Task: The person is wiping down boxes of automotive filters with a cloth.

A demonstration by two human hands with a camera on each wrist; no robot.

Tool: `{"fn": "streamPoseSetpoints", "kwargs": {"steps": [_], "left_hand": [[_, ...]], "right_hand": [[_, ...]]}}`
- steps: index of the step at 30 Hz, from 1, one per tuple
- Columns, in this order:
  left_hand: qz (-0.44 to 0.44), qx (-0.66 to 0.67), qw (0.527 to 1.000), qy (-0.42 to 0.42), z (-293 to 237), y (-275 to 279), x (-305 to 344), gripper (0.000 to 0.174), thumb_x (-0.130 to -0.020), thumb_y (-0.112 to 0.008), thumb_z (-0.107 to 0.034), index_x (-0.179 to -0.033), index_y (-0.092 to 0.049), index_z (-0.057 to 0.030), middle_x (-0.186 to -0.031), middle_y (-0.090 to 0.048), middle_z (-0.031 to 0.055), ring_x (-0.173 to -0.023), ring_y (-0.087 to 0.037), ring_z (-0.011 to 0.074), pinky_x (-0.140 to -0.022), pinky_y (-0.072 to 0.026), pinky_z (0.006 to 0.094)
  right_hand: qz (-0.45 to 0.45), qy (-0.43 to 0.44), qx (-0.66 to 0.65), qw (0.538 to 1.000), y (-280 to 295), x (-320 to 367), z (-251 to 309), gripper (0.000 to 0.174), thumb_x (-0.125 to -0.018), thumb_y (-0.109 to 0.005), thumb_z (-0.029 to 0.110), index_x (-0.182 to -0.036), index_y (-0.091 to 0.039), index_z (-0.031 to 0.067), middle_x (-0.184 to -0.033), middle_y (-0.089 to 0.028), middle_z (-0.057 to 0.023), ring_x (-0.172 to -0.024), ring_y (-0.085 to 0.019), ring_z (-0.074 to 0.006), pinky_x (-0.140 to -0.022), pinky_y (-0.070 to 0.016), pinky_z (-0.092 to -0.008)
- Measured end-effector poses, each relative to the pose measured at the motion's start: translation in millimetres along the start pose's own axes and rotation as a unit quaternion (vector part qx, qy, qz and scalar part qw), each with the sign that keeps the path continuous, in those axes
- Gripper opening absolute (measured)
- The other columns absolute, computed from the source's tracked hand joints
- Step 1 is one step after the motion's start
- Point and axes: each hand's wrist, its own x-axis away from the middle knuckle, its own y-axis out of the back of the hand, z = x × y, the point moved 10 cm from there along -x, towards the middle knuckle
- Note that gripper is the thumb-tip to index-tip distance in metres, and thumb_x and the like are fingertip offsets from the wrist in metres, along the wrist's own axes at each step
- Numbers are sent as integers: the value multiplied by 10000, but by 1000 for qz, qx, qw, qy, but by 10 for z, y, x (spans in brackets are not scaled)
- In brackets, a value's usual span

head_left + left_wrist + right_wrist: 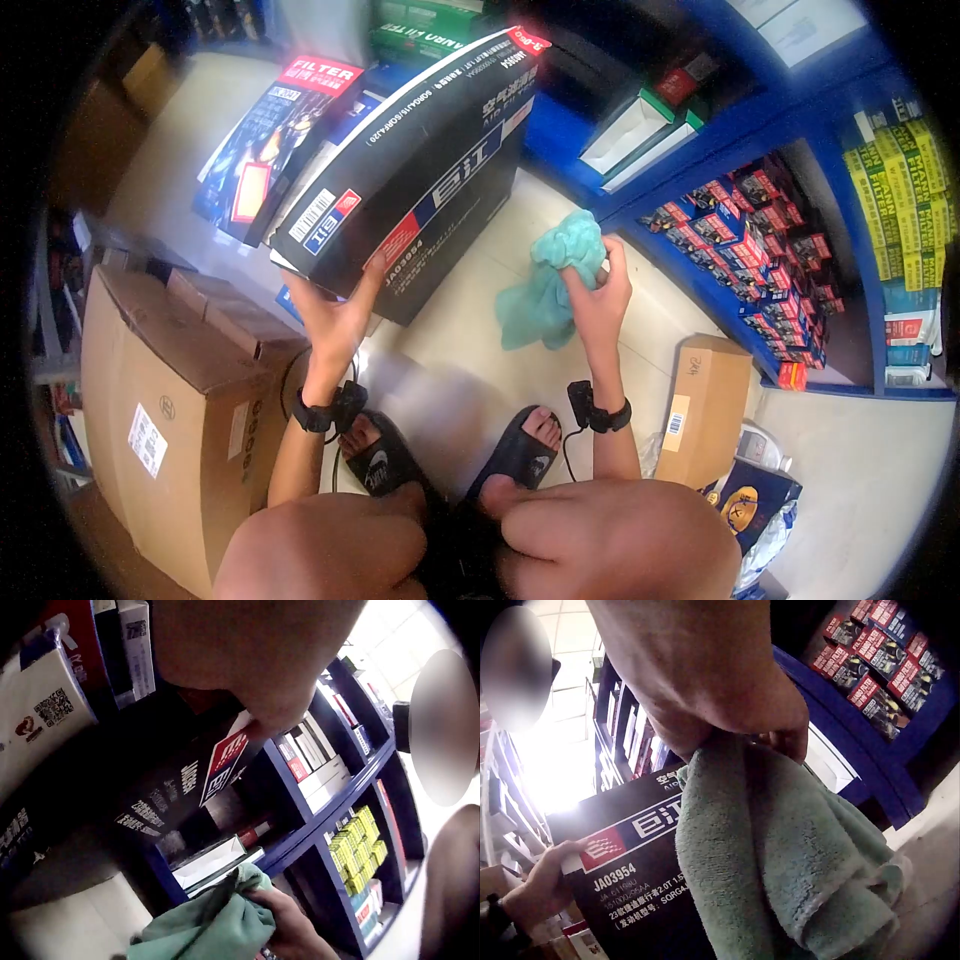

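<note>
A large black box (420, 170) with a red and blue label stands tilted in the head view, and my left hand (338, 318) grips its near lower end, thumb on the front face. Bunched in my right hand (603, 300) is a green cloth (550, 285), to the right of the box and apart from it in that view. The right wrist view has the cloth (780, 855) hanging in front of the box (641, 877), with the left hand (547, 889) on the box's edge.
A FILTER box (275, 150) leans left of the black box. Cardboard cartons (175, 420) stand at the left, and a narrow carton (703, 410) lies at the right. Blue shelves (850, 250) with small boxes line the right side. Two sandalled feet (520, 450) are on the floor below.
</note>
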Motion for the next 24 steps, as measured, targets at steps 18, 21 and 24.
{"fn": "streamPoseSetpoints", "kwargs": {"steps": [18,21,24], "left_hand": [[34,72,997,-7,-19,-115,107,482,-869,-936,-50,-1282,-706,44,-1249,-773,129,-1110,-738,202,-1004,-581,368],[95,63,993,-20,8,-310,213,576,-868,-924,-37,-1344,-610,39,-1228,-748,128,-1094,-728,196,-958,-585,344],[143,131,981,20,-14,-652,297,609,-855,-936,-43,-1359,-604,43,-1251,-743,138,-1117,-730,199,-963,-586,346]], "right_hand": [[9,4,-9,1000,-73,74,-132,458,-841,-802,-28,-1267,-638,15,-1065,-746,-110,-924,-739,-198,-823,-580,-351],[-34,47,56,997,165,134,-2,493,-779,-819,-16,-1240,-648,19,-1054,-726,-125,-908,-739,-229,-807,-576,-352],[-21,72,121,990,430,239,245,493,-723,-822,30,-1190,-664,14,-1067,-700,-143,-919,-740,-276,-799,-576,-359]]}}
